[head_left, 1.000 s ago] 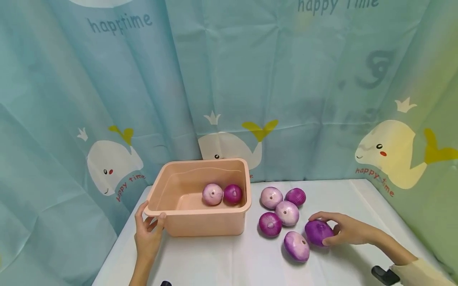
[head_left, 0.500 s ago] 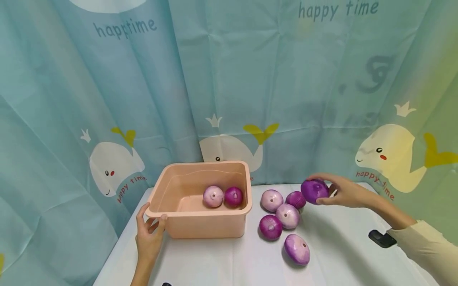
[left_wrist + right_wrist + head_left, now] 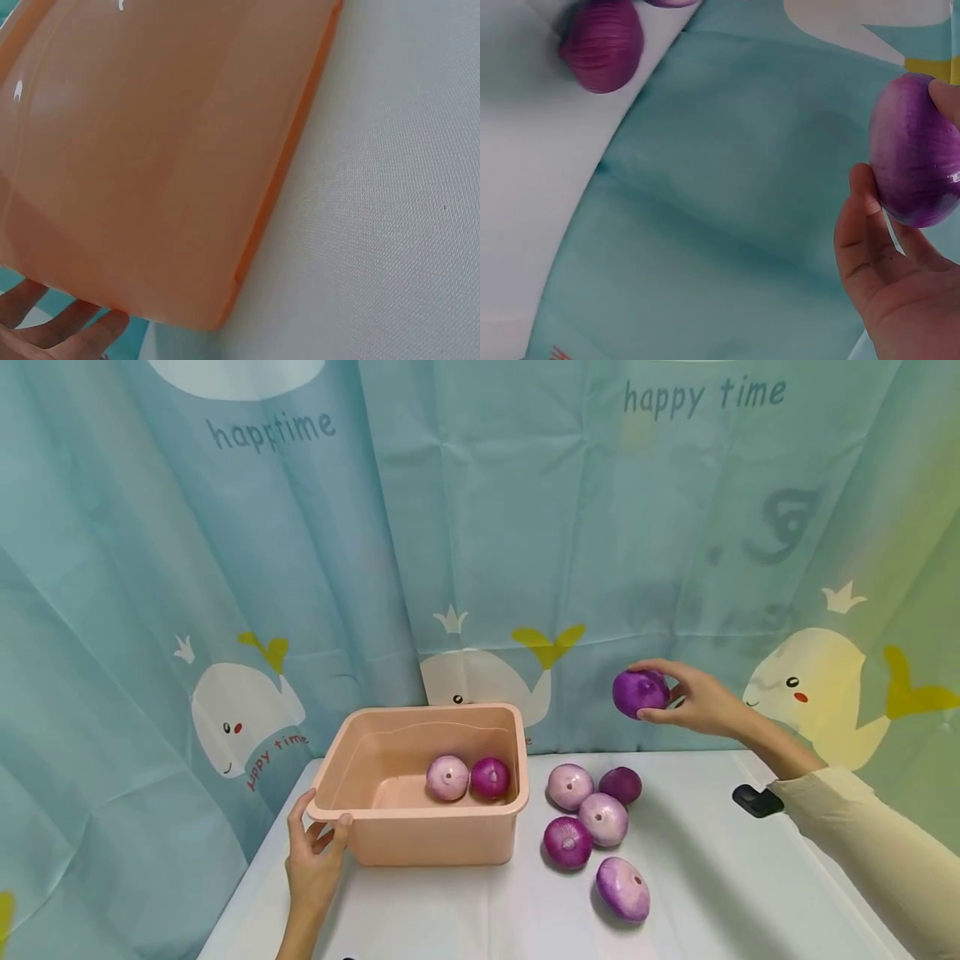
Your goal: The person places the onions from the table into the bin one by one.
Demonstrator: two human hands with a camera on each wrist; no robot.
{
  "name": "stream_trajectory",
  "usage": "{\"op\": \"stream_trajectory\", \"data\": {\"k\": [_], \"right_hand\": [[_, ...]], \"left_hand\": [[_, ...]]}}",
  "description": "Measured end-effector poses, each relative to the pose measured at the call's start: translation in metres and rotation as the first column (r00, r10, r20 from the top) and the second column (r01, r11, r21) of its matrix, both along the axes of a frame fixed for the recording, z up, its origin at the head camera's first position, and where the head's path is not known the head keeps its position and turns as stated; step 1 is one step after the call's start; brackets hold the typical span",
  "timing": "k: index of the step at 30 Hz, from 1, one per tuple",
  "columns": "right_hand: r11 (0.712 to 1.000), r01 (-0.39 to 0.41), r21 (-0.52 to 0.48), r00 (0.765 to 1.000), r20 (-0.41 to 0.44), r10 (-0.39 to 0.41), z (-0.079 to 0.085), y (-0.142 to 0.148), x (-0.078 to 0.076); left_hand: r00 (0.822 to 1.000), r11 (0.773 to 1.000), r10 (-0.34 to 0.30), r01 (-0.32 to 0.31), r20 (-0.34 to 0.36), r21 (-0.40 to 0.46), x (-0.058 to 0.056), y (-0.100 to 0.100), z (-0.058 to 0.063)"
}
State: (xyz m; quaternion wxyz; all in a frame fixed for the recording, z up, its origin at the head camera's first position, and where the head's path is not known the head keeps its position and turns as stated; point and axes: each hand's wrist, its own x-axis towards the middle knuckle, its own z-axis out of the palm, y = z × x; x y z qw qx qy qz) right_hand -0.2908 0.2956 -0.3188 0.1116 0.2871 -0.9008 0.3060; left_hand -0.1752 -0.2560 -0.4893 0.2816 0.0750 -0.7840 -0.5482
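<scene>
Up off the table, my right hand holds a purple onion between thumb and fingers. The right wrist view shows this onion close up, the fingertips of my hand against its side. My left hand grips the front left corner of a peach plastic bin, thumb on the front. In the left wrist view the bin wall fills much of the picture, with fingers at its lower edge. Inside the bin lie a pale onion and a dark purple onion, side by side.
Right of the bin, several onions lie on the white table: a pale onion, a dark onion, another pale onion, a purple onion and a two-tone onion nearer. A whale-print curtain hangs behind.
My right hand has lifted the purple onion from beside the two-tone onion, upward and slightly left, above the table's back edge. My left hand stays at the bin corner.
</scene>
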Motion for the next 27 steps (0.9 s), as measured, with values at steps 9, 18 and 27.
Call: {"op": "stream_trajectory", "data": {"k": [9,18,27], "right_hand": [[0.997,0.077,0.003,0.997,0.018,-0.077,0.011,-0.006,-0.013],[0.997,0.073,0.010,0.997,0.031,-0.073,0.013,-0.013,-0.019],[0.999,-0.007,0.046,0.994,0.105,0.002,0.026,-0.046,-0.034]], "left_hand": [[1.000,1.000,0.011,-0.011,-0.003,-0.018,0.000,0.000,-0.001],[1.000,1.000,0.011,-0.011,-0.007,-0.001,-0.001,0.000,0.000],[1.000,1.000,0.011,-0.011,-0.009,-0.006,-0.001,0.000,-0.001]]}}
